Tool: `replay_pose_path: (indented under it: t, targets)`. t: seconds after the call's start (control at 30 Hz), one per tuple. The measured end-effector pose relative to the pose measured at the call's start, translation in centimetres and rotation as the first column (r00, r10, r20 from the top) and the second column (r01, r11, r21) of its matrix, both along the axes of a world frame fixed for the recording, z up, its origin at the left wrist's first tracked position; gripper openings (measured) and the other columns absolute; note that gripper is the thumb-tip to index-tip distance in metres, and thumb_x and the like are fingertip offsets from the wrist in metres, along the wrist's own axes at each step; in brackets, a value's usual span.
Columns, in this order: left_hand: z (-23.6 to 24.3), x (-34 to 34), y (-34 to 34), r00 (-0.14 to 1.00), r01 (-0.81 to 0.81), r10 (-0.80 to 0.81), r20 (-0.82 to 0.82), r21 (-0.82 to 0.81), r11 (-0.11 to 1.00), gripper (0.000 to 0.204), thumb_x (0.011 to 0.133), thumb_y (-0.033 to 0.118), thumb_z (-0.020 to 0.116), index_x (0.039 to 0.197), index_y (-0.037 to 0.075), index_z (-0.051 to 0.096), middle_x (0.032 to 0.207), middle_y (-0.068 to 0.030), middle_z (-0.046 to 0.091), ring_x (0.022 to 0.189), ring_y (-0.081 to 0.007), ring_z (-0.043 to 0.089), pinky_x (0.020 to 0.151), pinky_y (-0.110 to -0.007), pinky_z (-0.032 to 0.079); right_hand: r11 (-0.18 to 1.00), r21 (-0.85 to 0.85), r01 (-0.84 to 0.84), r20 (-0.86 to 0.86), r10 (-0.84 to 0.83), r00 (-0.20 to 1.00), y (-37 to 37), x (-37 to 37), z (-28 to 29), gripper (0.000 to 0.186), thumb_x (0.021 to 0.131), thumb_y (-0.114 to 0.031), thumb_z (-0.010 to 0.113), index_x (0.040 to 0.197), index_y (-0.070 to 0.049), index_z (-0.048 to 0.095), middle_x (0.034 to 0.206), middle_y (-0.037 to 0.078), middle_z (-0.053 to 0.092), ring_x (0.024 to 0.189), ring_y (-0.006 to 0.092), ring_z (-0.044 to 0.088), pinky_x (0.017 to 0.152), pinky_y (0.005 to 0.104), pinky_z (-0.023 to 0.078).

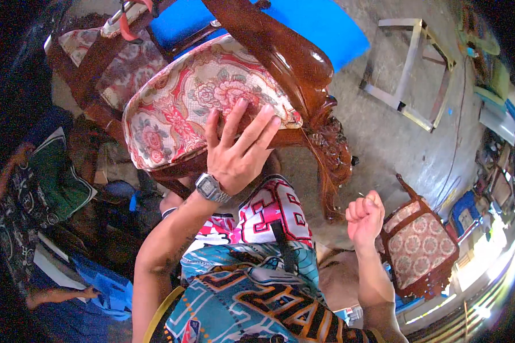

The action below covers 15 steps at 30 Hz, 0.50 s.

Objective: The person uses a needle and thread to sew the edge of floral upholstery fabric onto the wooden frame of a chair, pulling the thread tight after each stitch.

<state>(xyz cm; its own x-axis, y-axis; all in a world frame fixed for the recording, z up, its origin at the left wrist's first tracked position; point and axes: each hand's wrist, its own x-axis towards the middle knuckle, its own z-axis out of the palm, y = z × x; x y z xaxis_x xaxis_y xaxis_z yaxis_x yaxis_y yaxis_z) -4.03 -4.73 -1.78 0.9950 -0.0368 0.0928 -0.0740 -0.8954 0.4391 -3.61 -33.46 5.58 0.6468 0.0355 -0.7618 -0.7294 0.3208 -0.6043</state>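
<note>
My left hand point(237, 151), with a watch on its wrist, lies with fingers spread on a seat cushion point(169, 114) covered in cream and red floral fabric. The cushion sits in a glossy dark brown wooden chair point(289, 48), whose carved leg point(330, 143) is to the right of that hand. My right hand point(365, 220) is raised apart from the chair, its fingers closed in a pinch. A thin pale bit shows near its fingertips, too small to name.
Another patterned upholstered seat point(134, 71) stands at upper left, near a red curved handle point(129, 26). Behind the chair is a blue panel point(332, 28). A bare rectangular frame point(407, 68) rests on the concrete floor. One upholstered chair point(423, 248) is at right. Another person's arm point(60, 296) shows at left.
</note>
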Motion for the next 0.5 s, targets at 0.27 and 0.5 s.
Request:
replay_pose_path:
  t: [0.27, 0.5]
  targets:
    - [0.5, 0.2, -0.2, 0.997, 0.056, -0.055, -0.053, 0.024, 0.998, 0.063, 0.069, 0.022, 0.076, 0.128, 0.017, 0.056, 0.142, -0.0014, 0.046, 0.137, -0.0321, 0.032, 0.113, -0.053, 0.016, 0.997, -0.077, 0.001, 0.014, 0.001, 1.000, -0.9, 1.8, 0.3, 0.019, 0.088, -0.013, 0.044, 0.073, -0.013, 0.032, 0.054, -0.004, 0.022, 0.046, 0.0072, 0.019, 0.040, 0.0243, 0.016]
    - [0.2, 0.5, 0.4, 0.994, 0.109, -0.108, -0.034, 0.017, 0.994, 0.065, 0.066, 0.025, 0.077, 0.128, 0.021, 0.057, 0.141, 0.0009, 0.047, 0.136, -0.0297, 0.033, 0.113, -0.054, 0.017, 0.994, -0.071, 0.086, 0.084, -0.080, 0.993, -1.8, 3.5, 0.1, 0.016, 0.086, -0.010, 0.043, 0.074, -0.012, 0.033, 0.054, -0.004, 0.022, 0.046, 0.0073, 0.020, 0.040, 0.0241, 0.016]
